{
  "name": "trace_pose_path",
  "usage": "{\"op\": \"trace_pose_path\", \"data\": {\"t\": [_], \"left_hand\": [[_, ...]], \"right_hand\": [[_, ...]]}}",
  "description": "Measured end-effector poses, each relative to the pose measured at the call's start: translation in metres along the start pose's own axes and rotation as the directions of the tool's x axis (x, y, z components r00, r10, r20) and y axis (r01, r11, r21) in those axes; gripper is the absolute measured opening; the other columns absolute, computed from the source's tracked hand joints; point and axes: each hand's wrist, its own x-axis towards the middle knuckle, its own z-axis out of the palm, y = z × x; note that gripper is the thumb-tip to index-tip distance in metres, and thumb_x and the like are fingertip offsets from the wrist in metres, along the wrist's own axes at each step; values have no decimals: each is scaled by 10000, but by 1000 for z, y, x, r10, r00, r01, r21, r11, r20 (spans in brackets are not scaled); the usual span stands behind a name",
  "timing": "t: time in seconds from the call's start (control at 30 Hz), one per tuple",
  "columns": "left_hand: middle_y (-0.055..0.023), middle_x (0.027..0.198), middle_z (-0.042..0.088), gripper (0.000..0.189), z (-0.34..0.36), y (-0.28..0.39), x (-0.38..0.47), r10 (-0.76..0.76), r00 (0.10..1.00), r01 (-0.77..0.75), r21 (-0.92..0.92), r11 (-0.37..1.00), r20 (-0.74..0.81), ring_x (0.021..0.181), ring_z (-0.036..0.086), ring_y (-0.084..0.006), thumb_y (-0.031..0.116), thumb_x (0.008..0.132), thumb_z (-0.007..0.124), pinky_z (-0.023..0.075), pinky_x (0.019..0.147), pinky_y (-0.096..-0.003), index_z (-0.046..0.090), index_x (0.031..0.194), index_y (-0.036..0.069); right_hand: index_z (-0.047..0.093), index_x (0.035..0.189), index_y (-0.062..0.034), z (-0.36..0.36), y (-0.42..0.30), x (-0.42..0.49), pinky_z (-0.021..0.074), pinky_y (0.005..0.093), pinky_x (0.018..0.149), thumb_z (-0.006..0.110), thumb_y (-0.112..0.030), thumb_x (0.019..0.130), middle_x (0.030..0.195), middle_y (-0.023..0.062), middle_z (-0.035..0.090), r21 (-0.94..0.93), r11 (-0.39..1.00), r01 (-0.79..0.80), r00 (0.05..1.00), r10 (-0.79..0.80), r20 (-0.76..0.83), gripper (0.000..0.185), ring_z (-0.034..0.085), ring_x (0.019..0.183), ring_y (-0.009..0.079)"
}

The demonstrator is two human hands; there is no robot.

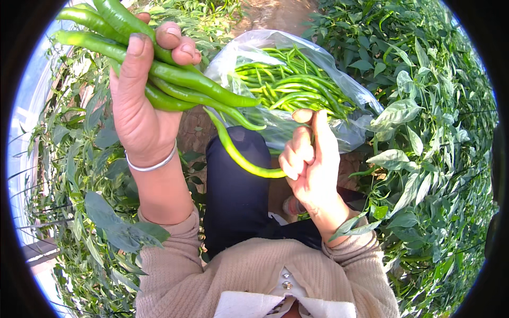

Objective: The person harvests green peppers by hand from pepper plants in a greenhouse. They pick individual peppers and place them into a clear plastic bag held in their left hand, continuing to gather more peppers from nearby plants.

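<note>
Raised at the upper left, my left hand (139,91) grips a bunch of long green chili peppers (199,81), their tips pointing right. A silver bangle (152,162) circles that wrist. My right hand (308,155) is curled around the end of a single curved green chili pepper (238,155), which sticks out leftward over my knee. Beyond the right hand lies a clear plastic bag (266,37), its mouth spread wide. Many more green chili peppers (298,85) fill the bag. The fingers of the right hand hide part of the bag's near edge.
Dense pepper plants (429,159) rise on the right, with leaves touching my right forearm. More pepper plants (79,159) crowd the left side. A bare soil path (274,16) runs ahead. My bent knee (238,190) in dark trousers is just short of the bag.
</note>
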Motion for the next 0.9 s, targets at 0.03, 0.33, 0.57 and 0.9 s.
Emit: {"op": "trace_pose_path", "data": {"t": [0.03, 0.33, 0.57, 0.9], "left_hand": [[-68, 976, 561, 282, 3, 12, 3, -2, 999, 4, -24, 1000, 45, 843, 530, -165, 217, 989, 496, 441, 838, -354, 493, 1227, 67], [-94, 952, 608, 259, 1, 14, 10, -60, 994, 83, 296, 952, -86, 826, 594, -164, 156, 937, 594, 508, 741, -304, 514, 1152, 37], [-108, 992, 659, 356, -11, -115, 34, -17, 996, -70, 887, 457, 87, 824, 657, -206, 102, 831, 698, 529, 754, -325, 519, 1126, 17], [-75, 1038, 598, 519, -49, -279, 59, -684, 635, -529, 847, -48, 359, 1037, 573, -252, 158, 819, 618, 427, 872, -381, 471, 1317, 141]], "right_hand": [[555, 1043, -14, 16, 6, -3, 242, 231, 356, 390, -358, 1026, 524, -41, 303, 66, 996, -65, 998, 64, 8, 381, 245, 371, 73], [513, 1270, -7, -40, -29, 28, 372, 438, 998, 740, -142, 756, 1277, 189, 476, -751, -362, 552, 637, -398, 660, 578, 464, 1162, 372], [583, 1064, 47, -178, -154, 65, 495, 447, 780, 694, -218, 803, 944, 219, 641, -582, -790, -193, 896, -384, 224, 389, 629, 846, 370], [489, 1158, 38, -156, -215, 120, 297, 239, 456, 425, -158, 1013, 725, -18, 382, -137, 911, 389, 914, -400, -67, 252, 316, 486, 66]]}}
